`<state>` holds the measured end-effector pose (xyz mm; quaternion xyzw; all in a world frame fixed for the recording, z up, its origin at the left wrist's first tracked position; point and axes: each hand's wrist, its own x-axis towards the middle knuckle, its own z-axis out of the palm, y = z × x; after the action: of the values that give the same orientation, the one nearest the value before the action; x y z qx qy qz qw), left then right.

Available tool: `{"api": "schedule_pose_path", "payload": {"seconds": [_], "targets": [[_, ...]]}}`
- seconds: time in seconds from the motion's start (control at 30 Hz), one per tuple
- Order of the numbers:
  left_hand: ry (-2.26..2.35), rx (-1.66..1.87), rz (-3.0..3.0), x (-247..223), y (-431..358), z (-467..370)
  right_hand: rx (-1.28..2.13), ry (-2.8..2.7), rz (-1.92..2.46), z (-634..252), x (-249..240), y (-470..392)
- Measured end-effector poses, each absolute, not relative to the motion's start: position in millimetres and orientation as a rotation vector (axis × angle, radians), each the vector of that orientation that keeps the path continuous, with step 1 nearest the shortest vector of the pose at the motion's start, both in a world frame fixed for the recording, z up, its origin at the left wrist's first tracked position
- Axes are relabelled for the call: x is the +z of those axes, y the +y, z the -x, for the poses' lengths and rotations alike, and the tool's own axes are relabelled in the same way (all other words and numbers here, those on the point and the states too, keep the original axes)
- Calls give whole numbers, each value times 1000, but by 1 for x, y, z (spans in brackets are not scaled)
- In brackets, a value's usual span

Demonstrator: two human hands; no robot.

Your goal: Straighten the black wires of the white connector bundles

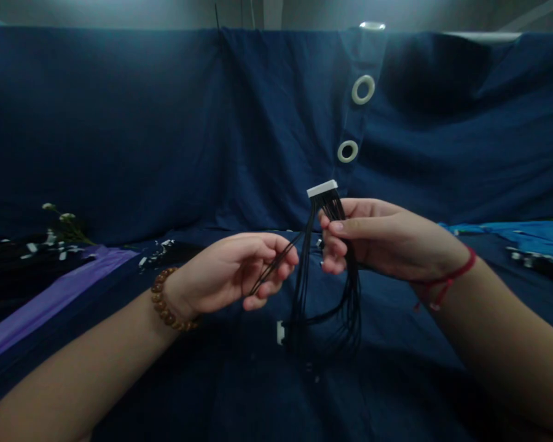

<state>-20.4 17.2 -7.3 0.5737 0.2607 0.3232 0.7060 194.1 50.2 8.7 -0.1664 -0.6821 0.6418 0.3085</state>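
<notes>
My right hand (373, 236) pinches a bundle of thin black wires just below a long white connector (322, 188). The rest of the wire harness (350, 307) hangs down in a loop under that hand. A second white connector (281, 333) is at the loop's lower left end. To the left, my left hand (239, 270) has a few black wires (273, 267) lying across its curled fingers, split off from the main bundle. These wires run up toward the long connector. Its thumb tip is partly hidden.
A dark blue cloth (188, 380) covers the work surface, with a blue curtain (120, 123) behind. At left lie purple cloth (101, 264) and black wires with small white connectors (64, 252). Blue material (529, 236) and more dark wires (544, 264) lie at right.
</notes>
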Motion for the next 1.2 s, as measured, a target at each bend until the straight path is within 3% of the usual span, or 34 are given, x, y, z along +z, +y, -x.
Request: {"api": "schedule_pose_path", "payload": {"seconds": [0.43,0.83,1.2], "targets": [[810,904,-1459,-12,14,14,1147,-2107,651,-182,-1,51],[1100,1039,-2205,-12,9,12,1194,-2101,561,-185,3,48],[1202,266,-2702,-9,0,13,1124,-2760,700,-190,3,47]]}}
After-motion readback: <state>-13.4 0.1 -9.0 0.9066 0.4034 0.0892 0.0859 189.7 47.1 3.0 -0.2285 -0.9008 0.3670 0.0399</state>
